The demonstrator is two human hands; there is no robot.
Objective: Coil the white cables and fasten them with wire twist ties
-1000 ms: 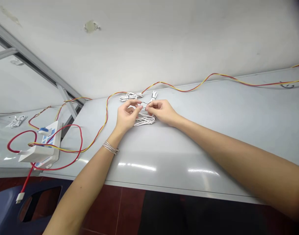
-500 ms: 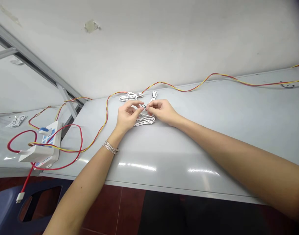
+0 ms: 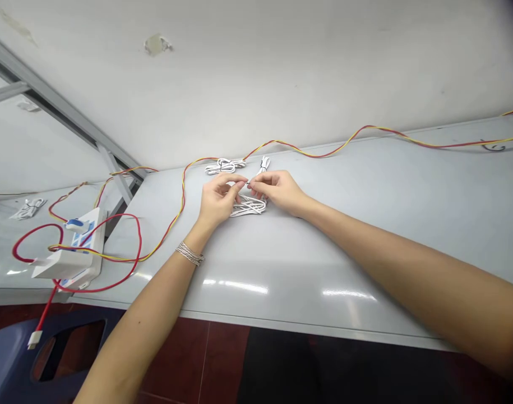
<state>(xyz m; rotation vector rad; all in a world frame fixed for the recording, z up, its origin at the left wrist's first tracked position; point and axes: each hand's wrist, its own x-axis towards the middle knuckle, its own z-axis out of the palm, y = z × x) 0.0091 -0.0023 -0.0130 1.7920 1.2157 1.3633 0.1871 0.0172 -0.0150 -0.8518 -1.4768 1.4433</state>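
Observation:
My left hand [image 3: 220,196] and my right hand [image 3: 278,189] meet fingertip to fingertip over the grey table [image 3: 277,258]. Thumb and forefinger of each are pinched on a thin black twist tie [image 3: 248,183], of which only a sliver shows between them. Just below lies a coiled white cable [image 3: 251,206], partly covered by both hands. Behind the fingers are two more white cable bundles, a wider one [image 3: 225,166] and a narrow one [image 3: 263,165], each with a black tie round its middle.
A red-and-yellow twisted wire [image 3: 315,155] runs along the wall side of the table. On the left stands a white power strip [image 3: 97,238] with a charger [image 3: 63,264] and a looped red cable [image 3: 139,235]. Another white cable bundle [image 3: 29,208] lies beyond. A blue chair [image 3: 16,359] is below.
My left thumb and forefinger have closed together, and the fingertips of both hands have come nearer each other. Less of the black tie shows now. The bundles behind have not moved.

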